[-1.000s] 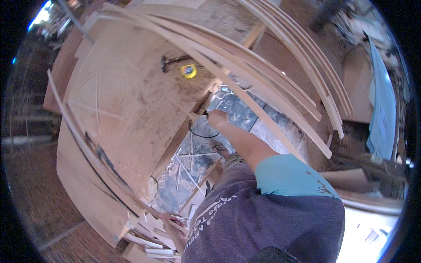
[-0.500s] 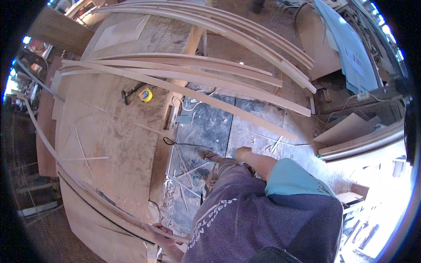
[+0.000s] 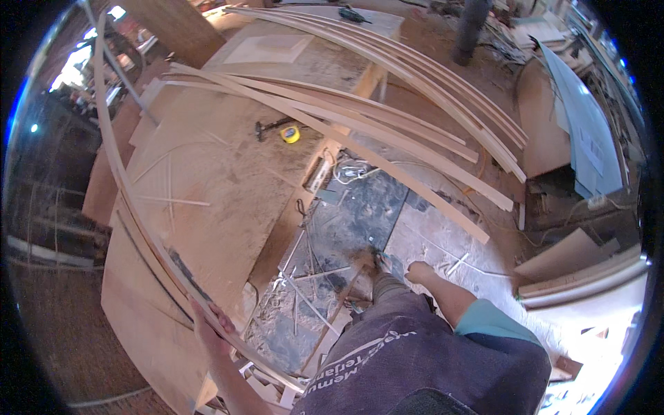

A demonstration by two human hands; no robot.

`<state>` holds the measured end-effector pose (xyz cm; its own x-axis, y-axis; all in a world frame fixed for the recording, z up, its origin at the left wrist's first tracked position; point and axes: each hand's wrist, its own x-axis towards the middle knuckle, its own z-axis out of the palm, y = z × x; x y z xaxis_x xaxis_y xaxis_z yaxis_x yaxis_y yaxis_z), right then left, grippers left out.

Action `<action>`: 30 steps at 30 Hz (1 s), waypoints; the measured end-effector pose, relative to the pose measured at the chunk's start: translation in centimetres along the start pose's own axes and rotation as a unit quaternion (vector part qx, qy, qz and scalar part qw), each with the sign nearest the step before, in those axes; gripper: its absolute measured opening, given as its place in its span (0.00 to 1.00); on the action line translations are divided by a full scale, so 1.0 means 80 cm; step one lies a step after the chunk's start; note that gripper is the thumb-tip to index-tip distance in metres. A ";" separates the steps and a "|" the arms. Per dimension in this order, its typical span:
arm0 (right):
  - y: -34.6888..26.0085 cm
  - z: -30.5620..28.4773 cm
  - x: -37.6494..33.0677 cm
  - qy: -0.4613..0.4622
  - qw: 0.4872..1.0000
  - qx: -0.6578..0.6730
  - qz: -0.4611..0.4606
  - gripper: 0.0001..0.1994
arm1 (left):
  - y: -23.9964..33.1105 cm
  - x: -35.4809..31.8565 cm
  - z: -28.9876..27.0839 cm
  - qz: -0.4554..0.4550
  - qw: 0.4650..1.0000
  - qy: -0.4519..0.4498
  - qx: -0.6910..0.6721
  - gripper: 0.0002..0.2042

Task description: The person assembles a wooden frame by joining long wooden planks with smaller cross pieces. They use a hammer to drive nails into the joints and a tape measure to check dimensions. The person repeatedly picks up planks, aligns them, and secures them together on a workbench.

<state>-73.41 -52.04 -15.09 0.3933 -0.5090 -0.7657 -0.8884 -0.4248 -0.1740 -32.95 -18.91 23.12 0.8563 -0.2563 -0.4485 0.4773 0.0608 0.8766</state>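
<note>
My left hand (image 3: 213,326) is closed around a long, thin wooden strip (image 3: 153,238) at the lower left. The strip runs along the left side of the wooden worktable (image 3: 207,238), its far end rising to the upper left and its near end passing beside my body. A dark narrow strip (image 3: 149,259) lies on the tabletop next to it. My right hand (image 3: 418,272) hangs over the floor to the right of my body, fingers curled in, with nothing visible in it.
A hammer (image 3: 272,127) and a yellow tape measure (image 3: 290,134) lie on the table. Long wooden strips (image 3: 408,149) jut past its right edge over the floor. Cords and offcuts (image 3: 308,297) litter the floor. Blue-grey sheets (image 3: 591,138) lean at the right.
The view has turned, so the table and strips appear farther right. My left hand has moved forward with the wooden strip, whose far end now reaches higher in view.
</note>
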 end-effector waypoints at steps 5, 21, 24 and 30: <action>-0.049 -0.043 -0.005 0.030 0.995 0.032 -0.088 0.22 | 0.060 -0.003 -0.024 0.035 0.999 0.040 0.013 0.28; 0.026 -0.090 -0.005 -0.009 0.969 -0.009 -0.247 0.19 | 0.281 -0.095 0.134 0.325 0.930 0.140 0.097 0.29; 0.049 -0.102 -0.004 -0.037 0.969 -0.015 -0.245 0.19 | 0.303 -0.098 0.170 0.341 0.925 0.149 0.068 0.29; 0.056 -0.118 -0.034 -0.046 0.976 -0.002 -0.211 0.25 | 0.328 -0.116 0.200 0.365 0.927 0.075 0.049 0.30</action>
<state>-76.27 -59.62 -7.94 0.7018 -0.2183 -0.6781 -0.6500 -0.5856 -0.4842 -31.52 -30.36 53.09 0.9654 -0.0439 0.2571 -0.2534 0.0762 0.9644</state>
